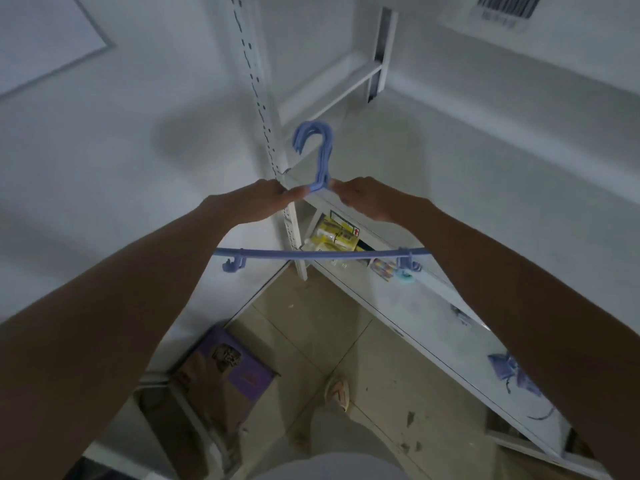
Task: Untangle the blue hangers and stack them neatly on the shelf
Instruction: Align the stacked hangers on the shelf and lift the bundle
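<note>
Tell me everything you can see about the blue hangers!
The blue hangers look like smooth plastic. Several are bunched together, their curved hooks lined up and pointing up. One long bottom bar runs across, with small clips hanging near each end. They are held up in the air before a white shelf, not resting on it. The left hand and the right hand pinch the shoulders on either side of the neck.

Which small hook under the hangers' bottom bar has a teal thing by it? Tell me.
The one at the bar's right end, near the right forearm; a teal object shows just below it. The small hook at the left end hangs against the plain wall.
</note>
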Demonstrator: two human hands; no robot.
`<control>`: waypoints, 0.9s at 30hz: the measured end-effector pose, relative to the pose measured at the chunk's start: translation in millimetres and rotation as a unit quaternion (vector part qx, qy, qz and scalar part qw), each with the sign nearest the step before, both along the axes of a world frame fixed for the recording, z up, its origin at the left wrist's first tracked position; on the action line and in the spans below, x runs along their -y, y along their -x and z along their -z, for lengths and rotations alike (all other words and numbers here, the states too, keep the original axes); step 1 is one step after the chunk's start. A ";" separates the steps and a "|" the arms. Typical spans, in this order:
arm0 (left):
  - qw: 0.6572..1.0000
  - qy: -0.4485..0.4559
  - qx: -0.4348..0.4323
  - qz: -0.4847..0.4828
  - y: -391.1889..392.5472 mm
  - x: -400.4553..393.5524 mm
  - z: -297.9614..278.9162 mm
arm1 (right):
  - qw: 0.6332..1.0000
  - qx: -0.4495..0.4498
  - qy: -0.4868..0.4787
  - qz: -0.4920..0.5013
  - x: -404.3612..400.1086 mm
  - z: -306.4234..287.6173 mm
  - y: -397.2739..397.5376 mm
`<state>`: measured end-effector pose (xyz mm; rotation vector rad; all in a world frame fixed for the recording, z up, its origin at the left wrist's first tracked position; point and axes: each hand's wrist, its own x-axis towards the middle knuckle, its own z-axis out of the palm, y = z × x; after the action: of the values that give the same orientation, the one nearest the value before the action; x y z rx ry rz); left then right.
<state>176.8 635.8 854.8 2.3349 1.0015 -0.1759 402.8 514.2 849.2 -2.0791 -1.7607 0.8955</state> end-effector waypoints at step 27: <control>0.987 0.080 -0.054 0.129 -187.6 -156.8 71.5 | 0.975 0.020 0.071 0.210 -110.3 71.1 -158.1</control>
<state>364.5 792.6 783.3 2.3179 0.7022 -0.4715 560.9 624.5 778.1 -2.4453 -1.2250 0.8747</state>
